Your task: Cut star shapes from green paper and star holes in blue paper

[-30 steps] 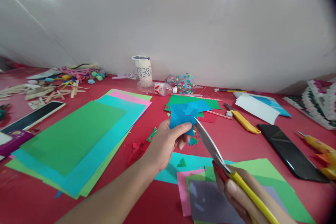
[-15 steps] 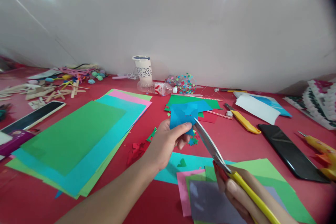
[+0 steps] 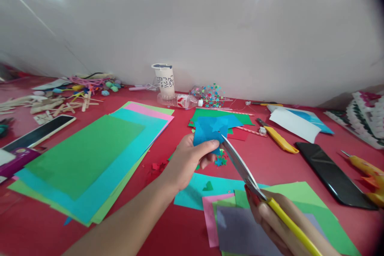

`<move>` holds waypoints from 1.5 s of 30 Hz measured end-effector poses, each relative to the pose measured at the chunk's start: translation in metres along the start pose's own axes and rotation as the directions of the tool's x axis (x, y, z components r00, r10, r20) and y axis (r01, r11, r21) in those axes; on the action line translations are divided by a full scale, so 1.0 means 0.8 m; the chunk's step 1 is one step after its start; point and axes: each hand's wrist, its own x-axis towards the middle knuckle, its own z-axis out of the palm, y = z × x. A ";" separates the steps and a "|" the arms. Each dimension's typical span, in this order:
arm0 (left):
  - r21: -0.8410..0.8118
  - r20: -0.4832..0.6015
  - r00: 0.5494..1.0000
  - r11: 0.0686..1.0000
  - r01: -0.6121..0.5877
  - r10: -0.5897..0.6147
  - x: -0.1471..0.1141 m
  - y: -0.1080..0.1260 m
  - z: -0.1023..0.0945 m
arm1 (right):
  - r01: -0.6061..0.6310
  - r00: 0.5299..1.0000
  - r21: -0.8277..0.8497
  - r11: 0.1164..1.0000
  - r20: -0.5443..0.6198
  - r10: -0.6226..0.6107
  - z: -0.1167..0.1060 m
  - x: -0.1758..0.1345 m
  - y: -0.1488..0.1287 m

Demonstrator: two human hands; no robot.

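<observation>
My left hand [image 3: 192, 156] pinches a small piece of blue paper [image 3: 204, 130] between thumb and fingers, above the red table. A star outline shows near the paper's right side. In my right hand [image 3: 270, 212] are scissors [image 3: 244, 170] with yellow and red handles. Their blade tips touch or nearly touch the paper's right edge; I cannot tell which. Below the left hand lie small cut green and blue stars [image 3: 221, 161] and red paper stars [image 3: 157, 168], partly hidden by the wrist. A turquoise sheet [image 3: 192, 194] lies beneath, with a green scrap [image 3: 208, 186] on it.
Coloured sheets [image 3: 90, 156] are stacked at left, more sheets [image 3: 240, 224] at front right. A yellow cutter [image 3: 280, 140], a black phone [image 3: 330, 172] and a glue gun [image 3: 367, 168] lie right. A paper cup [image 3: 165, 82] and plastic bottle [image 3: 181, 101] are by the wall.
The blue paper has turned slightly in my left hand, so the star outline shows more fully. The left wrist has shifted a little left. The scissors have barely moved.
</observation>
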 end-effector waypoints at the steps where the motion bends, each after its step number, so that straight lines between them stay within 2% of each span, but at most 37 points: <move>1: -0.031 0.018 1.000 0.999 0.011 -0.011 0.000 0.003 0.001 | -0.006 1.000 -0.004 1.000 -0.005 0.006 0.000 0.000 -0.001; 6: -0.251 0.122 0.991 0.964 0.093 -0.064 0.000 0.012 0.007 | 0.001 0.998 0.004 1.000 -0.067 -0.001 0.004 -0.002 -0.002; 9: -0.287 0.100 0.992 0.952 0.104 -0.079 0.001 0.009 0.010 | 0.029 0.997 0.007 1.000 -0.073 -0.028 0.007 -0.002 -0.001; 15: -0.131 0.080 0.997 0.991 0.007 0.003 -0.002 0.006 0.012 | 0.036 0.995 0.036 0.999 -0.092 -0.032 0.008 -0.003 -0.003; 22: 0.022 -0.039 0.996 0.996 -0.082 0.083 -0.004 0.007 0.008 | 0.019 0.994 0.046 0.999 -0.107 -0.014 0.007 -0.003 0.002; 28: 0.101 -0.053 0.995 0.991 -0.084 0.090 -0.004 0.011 0.007 | 0.018 0.995 0.029 0.999 -0.099 -0.015 0.008 -0.002 0.001; 34: 0.126 -0.071 0.994 0.990 -0.071 0.080 -0.004 0.013 0.007 | 0.075 0.994 0.023 0.997 -0.083 -0.073 0.005 -0.002 -0.007; 40: 0.135 -0.096 0.993 0.989 -0.057 0.070 -0.004 0.013 0.008 | 0.005 1.000 0.052 0.999 0.020 -0.006 0.001 -0.002 -0.005; 45: 0.126 -0.081 0.994 0.990 -0.059 0.069 -0.003 0.013 0.008 | -0.019 1.000 0.052 0.998 -0.017 0.020 0.004 -0.002 -0.003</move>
